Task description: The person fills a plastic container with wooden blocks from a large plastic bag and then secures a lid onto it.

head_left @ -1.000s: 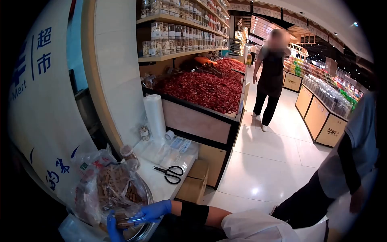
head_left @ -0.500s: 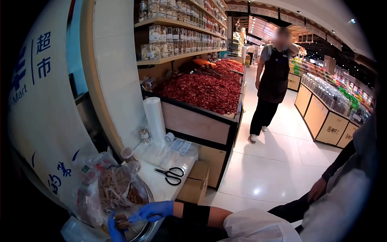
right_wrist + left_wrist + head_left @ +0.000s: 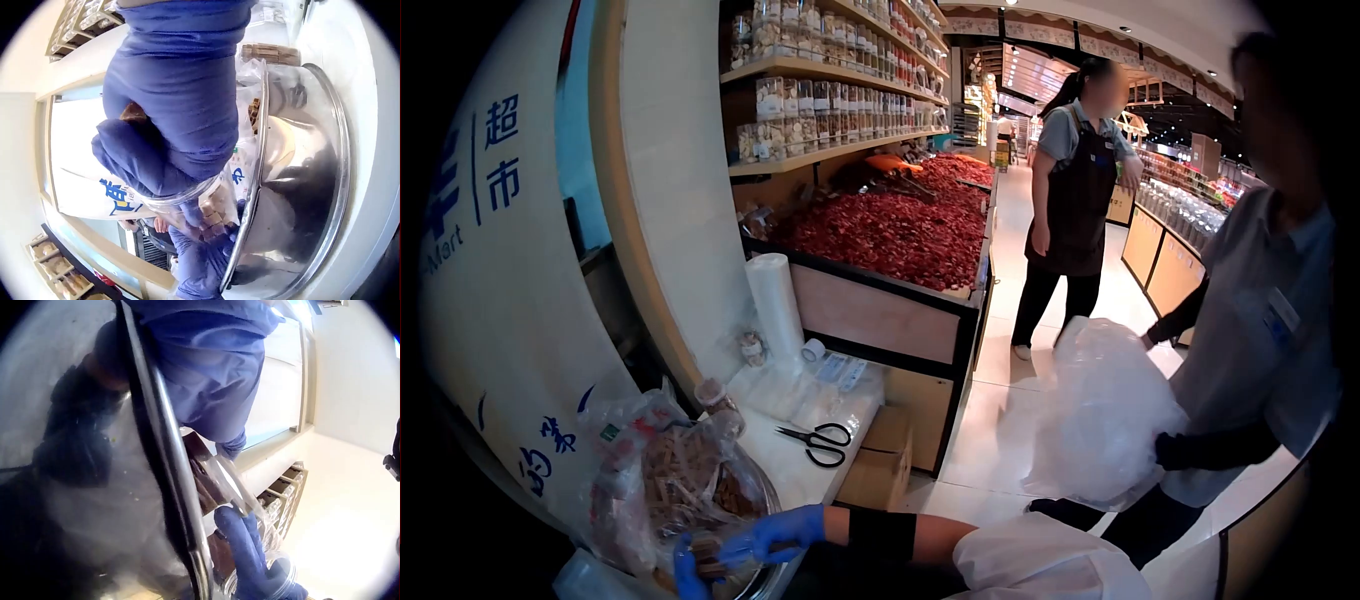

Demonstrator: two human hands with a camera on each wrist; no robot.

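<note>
My blue-gloved left hand (image 3: 688, 568) grips a clear plastic jar (image 3: 219, 199) with brown sticks (image 3: 214, 226) inside, seen end-on in the right wrist view. Over the jar's mouth is my gloved right hand (image 3: 785, 530), one finger reaching inside the rim. A brown stick (image 3: 133, 112) shows between its curled thumb and fingers. In the left wrist view the left hand (image 3: 206, 369) wraps the jar beside a metal basin's rim (image 3: 164, 419). An open plastic bag of brown sticks (image 3: 685, 465) lies in the basin (image 3: 774, 490).
A filled jar (image 3: 718, 400) stands behind the basin. Black-handled scissors (image 3: 820, 440), flat plastic bags (image 3: 795, 392) and a plastic roll (image 3: 775, 300) sit on the white counter. A bin of red dried goods (image 3: 890, 230) lies beyond. At right, a person holds a large translucent bag (image 3: 1105, 415).
The person at right has turned and now holds a large translucent bag in view. The aproned person has turned aside. My hands stay at the jar, with small finger movements.
</note>
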